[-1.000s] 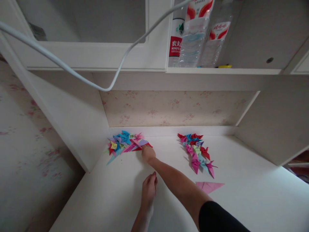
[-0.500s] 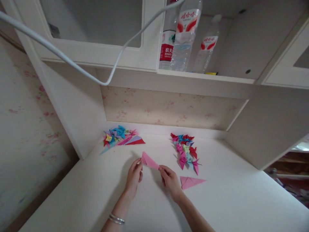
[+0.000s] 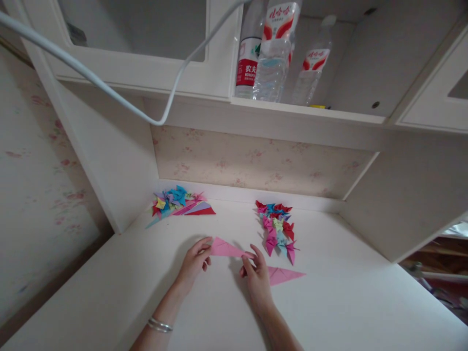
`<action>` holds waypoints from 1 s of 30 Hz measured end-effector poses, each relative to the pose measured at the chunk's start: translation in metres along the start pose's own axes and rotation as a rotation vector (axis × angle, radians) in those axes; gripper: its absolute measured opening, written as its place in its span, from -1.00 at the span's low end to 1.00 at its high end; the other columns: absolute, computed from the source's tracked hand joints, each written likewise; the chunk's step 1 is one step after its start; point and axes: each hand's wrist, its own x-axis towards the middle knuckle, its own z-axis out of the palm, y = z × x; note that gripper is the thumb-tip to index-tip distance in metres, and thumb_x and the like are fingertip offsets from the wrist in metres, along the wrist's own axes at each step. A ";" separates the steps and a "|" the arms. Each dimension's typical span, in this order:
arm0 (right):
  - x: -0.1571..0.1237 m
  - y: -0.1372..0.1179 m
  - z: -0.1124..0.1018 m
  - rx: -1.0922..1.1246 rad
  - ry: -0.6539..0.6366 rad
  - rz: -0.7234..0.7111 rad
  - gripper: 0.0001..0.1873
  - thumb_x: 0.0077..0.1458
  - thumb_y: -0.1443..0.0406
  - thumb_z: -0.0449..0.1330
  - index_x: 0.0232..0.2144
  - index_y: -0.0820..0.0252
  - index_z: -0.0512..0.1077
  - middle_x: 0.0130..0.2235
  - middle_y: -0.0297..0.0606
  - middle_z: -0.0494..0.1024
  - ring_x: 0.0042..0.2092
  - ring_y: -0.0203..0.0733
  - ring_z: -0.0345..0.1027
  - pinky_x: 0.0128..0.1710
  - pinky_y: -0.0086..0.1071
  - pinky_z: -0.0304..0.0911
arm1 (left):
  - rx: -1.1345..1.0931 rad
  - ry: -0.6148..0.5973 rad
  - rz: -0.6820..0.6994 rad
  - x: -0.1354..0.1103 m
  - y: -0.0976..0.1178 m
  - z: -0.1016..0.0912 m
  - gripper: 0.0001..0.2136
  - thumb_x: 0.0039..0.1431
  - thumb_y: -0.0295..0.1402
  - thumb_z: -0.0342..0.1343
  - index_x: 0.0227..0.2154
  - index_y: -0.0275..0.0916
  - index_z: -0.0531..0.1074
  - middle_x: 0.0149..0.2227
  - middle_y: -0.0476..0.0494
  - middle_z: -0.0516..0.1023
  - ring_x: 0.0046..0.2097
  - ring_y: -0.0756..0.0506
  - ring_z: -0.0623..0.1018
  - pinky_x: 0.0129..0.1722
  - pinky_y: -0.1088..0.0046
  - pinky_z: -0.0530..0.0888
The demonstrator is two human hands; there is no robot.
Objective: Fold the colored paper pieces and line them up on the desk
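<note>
Both my hands hold a pink folded paper triangle point(image 3: 224, 249) just above the white desk point(image 3: 347, 302). My left hand point(image 3: 193, 263) pinches its left end; my right hand point(image 3: 256, 275) pinches its right tip. A second pink folded triangle point(image 3: 283, 275) lies flat on the desk just right of my right hand. A row of several small colourful origami cranes point(image 3: 278, 226) lies behind it. At the back left sits a pile of mixed folded papers and cranes point(image 3: 179, 202).
A shelf above holds three plastic water bottles point(image 3: 272, 53). A white cable point(image 3: 109, 92) hangs across the upper left. A white side panel point(image 3: 109, 165) bounds the desk on the left, another point(image 3: 409, 195) on the right. Floral wallpaper point(image 3: 256, 163) backs the alcove.
My right hand drew back from the left pile with a pink triangle. My left hand took its other end. The paper has since swung from tilted to nearly level, lower over the desk.
</note>
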 end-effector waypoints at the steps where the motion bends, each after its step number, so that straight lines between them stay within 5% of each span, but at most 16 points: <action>1: 0.000 0.000 0.001 0.011 0.011 -0.018 -0.36 0.03 0.04 0.23 0.11 0.07 0.17 -0.30 -0.32 0.45 -0.54 -0.37 0.26 -0.54 -0.45 0.22 | 0.025 0.004 0.001 0.000 0.000 0.001 -0.50 -0.10 -0.25 0.23 -0.03 -0.27 0.41 -0.31 -0.06 0.47 -0.55 0.06 0.41 -0.67 0.57 0.22; 14: -0.002 -0.004 0.003 0.046 0.003 0.003 -0.40 0.08 0.01 0.19 0.06 0.13 0.14 -0.51 -0.47 0.37 -0.60 -0.37 0.21 -0.60 -0.51 0.14 | 0.183 -0.095 0.019 -0.002 0.000 -0.001 -0.70 -0.01 -0.17 0.19 -0.33 -0.33 0.51 -0.66 0.09 0.29 -0.62 0.08 0.24 -0.65 0.57 0.13; 22: -0.014 -0.009 -0.002 0.109 0.059 0.087 -0.38 0.05 -0.02 0.19 0.07 0.07 0.12 -0.27 -0.24 0.55 -0.62 -0.39 0.24 -0.61 -0.48 0.18 | 0.175 -0.121 -0.013 -0.004 0.002 0.000 -0.69 -0.10 -0.13 0.23 -0.40 -0.30 0.50 -0.61 0.04 0.37 -0.62 0.06 0.31 -0.67 0.58 0.16; 26: -0.051 -0.003 -0.028 0.020 -0.002 0.115 -0.41 0.02 -0.06 0.19 -0.01 0.11 0.24 -0.41 -0.30 0.54 -0.65 -0.39 0.15 -0.69 -0.50 0.05 | 0.169 -0.079 -0.012 -0.004 -0.002 0.000 -0.70 -0.10 -0.16 0.22 -0.38 -0.31 0.50 -0.63 0.05 0.38 -0.63 0.06 0.31 -0.67 0.58 0.16; 30: -0.082 -0.003 -0.081 -0.157 -0.041 0.122 -0.44 0.00 -0.07 0.20 -0.08 0.17 0.34 -0.49 -0.33 0.50 -0.65 -0.38 0.12 -0.68 -0.48 0.04 | 0.178 -0.091 0.004 -0.005 -0.004 0.000 -0.68 -0.07 -0.18 0.21 -0.31 -0.33 0.52 -0.58 0.00 0.44 -0.62 0.06 0.34 -0.66 0.58 0.18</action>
